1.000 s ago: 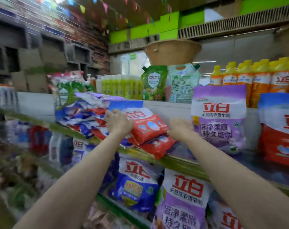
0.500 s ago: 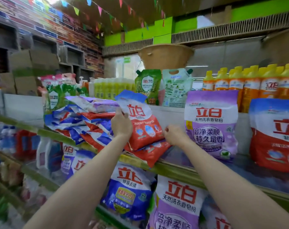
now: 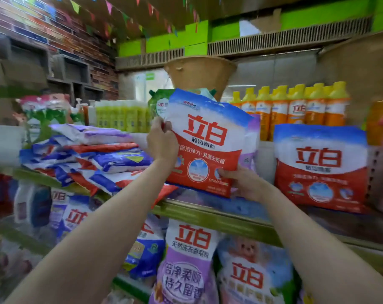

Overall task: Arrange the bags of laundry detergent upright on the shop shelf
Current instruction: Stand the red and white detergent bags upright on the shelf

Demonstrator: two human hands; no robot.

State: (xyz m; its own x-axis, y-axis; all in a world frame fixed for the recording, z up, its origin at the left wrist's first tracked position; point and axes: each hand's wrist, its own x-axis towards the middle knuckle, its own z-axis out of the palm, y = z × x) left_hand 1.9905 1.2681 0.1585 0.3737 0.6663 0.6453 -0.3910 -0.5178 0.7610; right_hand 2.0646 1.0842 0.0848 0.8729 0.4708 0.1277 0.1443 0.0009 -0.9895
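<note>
the red bag (image 3: 204, 145) is held upright over the shelf (image 3: 208, 212), its lower edge just above the shelf surface, between the flat pile (image 3: 87, 156) on the left and the upright red bag (image 3: 320, 167) on the right. a purple bag (image 3: 250, 150) stands close behind it.

grip state: the left hand (image 3: 162, 141) pinches the bag's left edge near the top. the right hand (image 3: 243, 182) holds the lower right corner, fingers curled round it. both grips are closed on the same bag.

step in hand, as judged: setting the bag down upright in the gap.

risks from here:
- the bag is soft and its contents can shift. if the base lands creased or uneven, the bag may lean or fall forward off the shelf edge.
- releasing the left grip first removes the top support; the bag may fold or tip toward the pile.
- pushing it too far back may knock the purple bag over.
- the pile overhangs the shelf front. a nudge from the left forearm could slide a loose bag off.
- a row of yellow bottles (image 3: 295, 108) stands far behind; contact appears unlikely.
</note>
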